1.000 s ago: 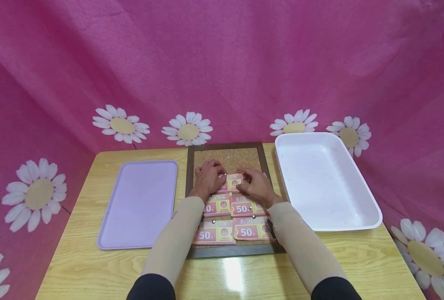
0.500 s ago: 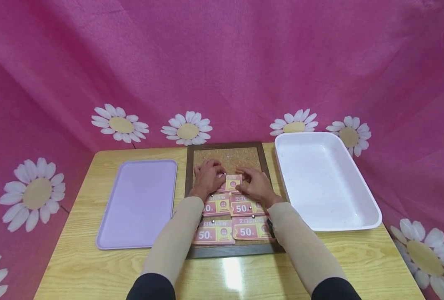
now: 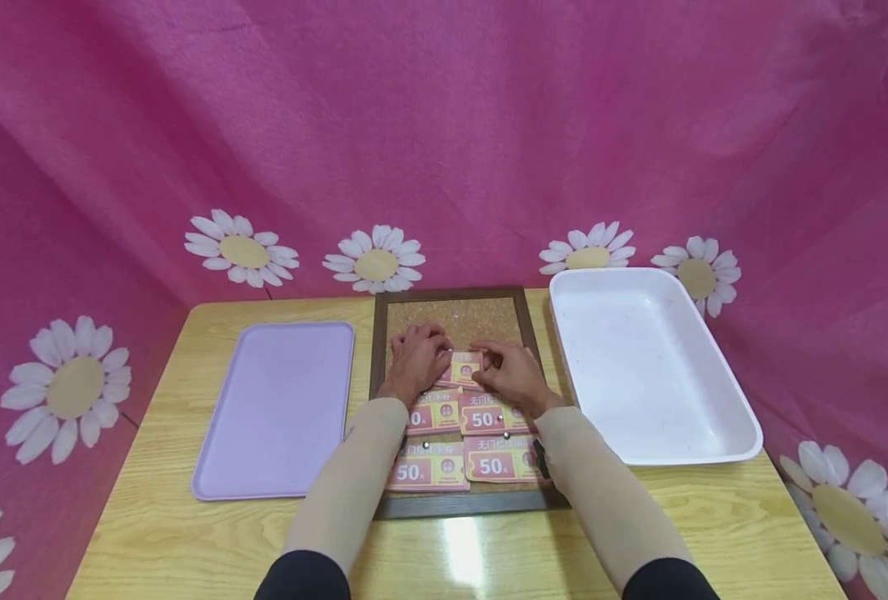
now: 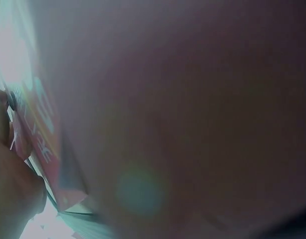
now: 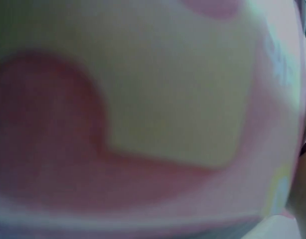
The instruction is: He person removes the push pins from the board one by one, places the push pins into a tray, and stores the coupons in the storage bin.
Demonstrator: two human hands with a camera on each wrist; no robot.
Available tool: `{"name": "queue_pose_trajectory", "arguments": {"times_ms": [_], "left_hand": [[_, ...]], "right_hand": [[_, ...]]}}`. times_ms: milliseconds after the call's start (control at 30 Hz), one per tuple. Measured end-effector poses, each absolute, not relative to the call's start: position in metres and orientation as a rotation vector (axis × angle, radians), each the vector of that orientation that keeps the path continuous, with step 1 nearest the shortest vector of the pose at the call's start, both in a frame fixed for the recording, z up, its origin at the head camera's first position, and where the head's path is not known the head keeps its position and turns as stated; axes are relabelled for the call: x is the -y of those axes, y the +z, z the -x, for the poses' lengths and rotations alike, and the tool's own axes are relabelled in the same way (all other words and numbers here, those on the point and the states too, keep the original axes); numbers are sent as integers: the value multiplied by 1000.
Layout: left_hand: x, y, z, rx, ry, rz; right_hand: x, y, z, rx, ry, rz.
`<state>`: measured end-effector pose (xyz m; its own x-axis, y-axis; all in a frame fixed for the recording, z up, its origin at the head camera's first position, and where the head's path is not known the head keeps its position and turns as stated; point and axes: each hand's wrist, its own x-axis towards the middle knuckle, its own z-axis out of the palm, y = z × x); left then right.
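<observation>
The farthest coupon (image 3: pixel 465 368) of five lies on one corkboard (image 3: pixel 459 312), long axis left to right, print upright to me. My right grip (image 3: pixel 516 373) holds its right end; my left grip (image 3: pixel 417 361) covers its left, whether pinching I can't tell.

The top coupon (image 3: pixel 466 367) has its left end hidden, its fine print unreadable.

Both forearms (image 3: pixel 356 475) forward and inward, left fingers (image 3: pixel 437 341) bent near bent right fingers (image 3: pixel 491 346)

Evenly bright head view, white glare streaking the front of the desk (image 3: pixel 226 537); wrist views dim, badly blurred.
</observation>
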<state>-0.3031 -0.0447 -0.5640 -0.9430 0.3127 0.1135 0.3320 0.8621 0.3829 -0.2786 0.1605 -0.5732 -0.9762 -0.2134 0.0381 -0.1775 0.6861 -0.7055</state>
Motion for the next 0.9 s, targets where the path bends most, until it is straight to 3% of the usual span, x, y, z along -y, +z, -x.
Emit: {"name": "queue_pose_trajectory", "arguments": {"times_ms": [900], "left_hand": [[47, -569, 303, 2958, -630, 547]], "right_hand": [[-160, -575, 277, -2850, -1187, 345]]}}
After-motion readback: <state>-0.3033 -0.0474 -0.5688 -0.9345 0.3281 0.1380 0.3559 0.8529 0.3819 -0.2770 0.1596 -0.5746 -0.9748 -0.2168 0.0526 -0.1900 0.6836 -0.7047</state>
